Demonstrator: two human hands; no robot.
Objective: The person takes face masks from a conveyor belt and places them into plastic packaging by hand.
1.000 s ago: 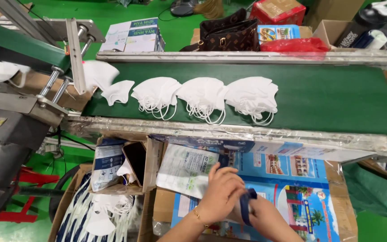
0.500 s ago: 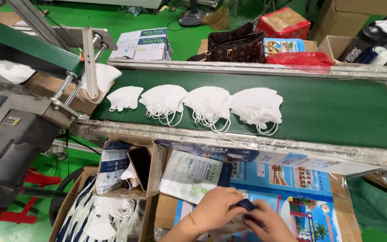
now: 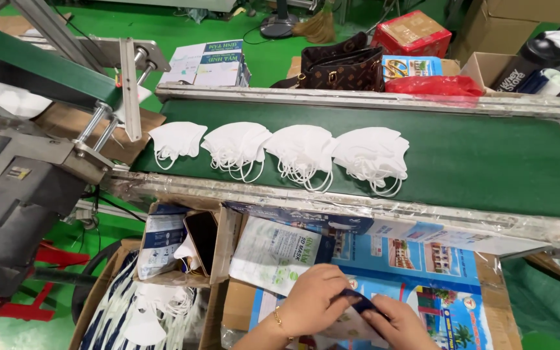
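At the near edge, the left hand (image 3: pixel 315 299) and right hand (image 3: pixel 400 326) pinch a flat printed pouch (image 3: pixel 351 319) between them, fingers closed on its dark top, above a blue printed carton (image 3: pixel 435 272). Beyond, four stacks of white masks (image 3: pixel 293 150) lie left to right along the green conveyor belt (image 3: pixel 487 162).

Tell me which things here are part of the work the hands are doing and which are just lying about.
In hand:
left hand and right hand gripping a flat dark-blue-edged packet
printed white mask pouch
four piles of white folded masks on the green conveyor belt

Lying about:
brown patterned handbag
red plastic bag
black phone in a small carton
red box
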